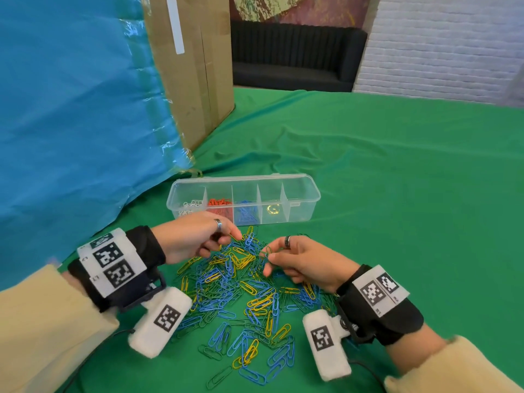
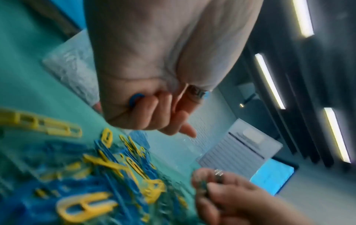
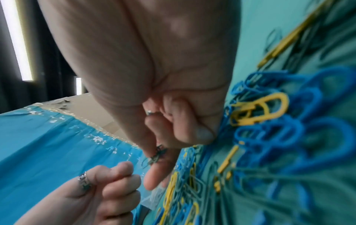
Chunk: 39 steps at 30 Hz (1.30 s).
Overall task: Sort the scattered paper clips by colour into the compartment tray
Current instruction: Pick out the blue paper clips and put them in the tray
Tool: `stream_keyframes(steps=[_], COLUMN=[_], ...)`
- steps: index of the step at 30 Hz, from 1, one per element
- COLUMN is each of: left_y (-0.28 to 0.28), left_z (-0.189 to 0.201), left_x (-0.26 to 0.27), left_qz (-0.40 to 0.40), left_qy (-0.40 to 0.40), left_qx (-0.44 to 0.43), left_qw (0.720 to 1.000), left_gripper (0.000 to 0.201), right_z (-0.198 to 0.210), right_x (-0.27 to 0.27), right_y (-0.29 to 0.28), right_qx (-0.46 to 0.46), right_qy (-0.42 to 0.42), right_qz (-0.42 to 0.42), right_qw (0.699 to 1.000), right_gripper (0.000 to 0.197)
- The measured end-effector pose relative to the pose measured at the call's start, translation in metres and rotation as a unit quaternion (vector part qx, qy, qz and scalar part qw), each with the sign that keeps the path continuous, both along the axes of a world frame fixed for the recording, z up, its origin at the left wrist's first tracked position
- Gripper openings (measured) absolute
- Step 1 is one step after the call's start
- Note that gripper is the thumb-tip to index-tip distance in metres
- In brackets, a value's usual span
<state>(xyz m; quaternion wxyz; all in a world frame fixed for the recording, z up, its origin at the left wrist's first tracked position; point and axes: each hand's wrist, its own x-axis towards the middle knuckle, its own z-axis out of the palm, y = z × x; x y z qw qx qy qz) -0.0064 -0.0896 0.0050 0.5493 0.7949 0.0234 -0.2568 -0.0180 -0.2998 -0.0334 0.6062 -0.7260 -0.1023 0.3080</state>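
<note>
Most of the paper clips point(image 1: 249, 296) are still unsorted, lying in a heap on the green cloth point(image 1: 397, 180) just in front of the clear tray point(image 1: 300, 207).
Four of the tray's five compartments hold clips: white at the left end, then red, blue, and a very few yellow; the right-end one looks empty. No white or red clips show in the heap, only blue, yellow and green, so those colours seem done. The right hand point(image 1: 306, 265) pinches green clips point(image 3: 157, 155) between thumb and forefinger above the heap. The left hand point(image 1: 195, 236), fingers curled, grips blue clips point(image 2: 135, 99) at the heap's tray-side edge.
</note>
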Motion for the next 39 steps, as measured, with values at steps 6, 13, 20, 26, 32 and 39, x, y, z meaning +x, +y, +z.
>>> stream_keyframes(steps=[6,13,20,26,32,39], left_y=[0.01,0.002,0.013,0.022,0.023,0.032], left_z=[-0.003,-0.012,-0.01,-0.008,-0.009,-0.025], left_x=[-0.002,0.002,0.004,-0.004,0.001,0.009], left_qz=[-0.267,-0.3,-0.238,-0.038,0.099,0.104], left_qy=[-0.189,-0.221,-0.226,-0.127,0.04,0.122], left_qx=[0.304,0.354,0.274,-0.009,-0.333,-0.546], left_qw=[0.895,0.858,0.904,0.991,0.937,0.822], left_gripper=[0.021,0.015,0.008,0.013,0.014,0.052], right_z=[0.011,0.008,0.006,0.02,0.029,0.029], right_x=[0.002,0.005,0.006,0.008,0.011,0.012], right_y=[-0.004,-0.008,-0.012,-0.024,-0.021,-0.013], right_qx=[-0.116,-0.131,-0.085,-0.204,-0.427,-0.472], right_qy=[-0.139,-0.12,-0.066,-0.209,-0.227,-0.249], right_qz=[0.037,0.012,-0.02,-0.01,0.128,0.179], right_qw=[0.983,0.984,0.994,0.956,0.866,0.827], right_gripper=[0.005,0.019,0.024,0.01,0.021,0.013])
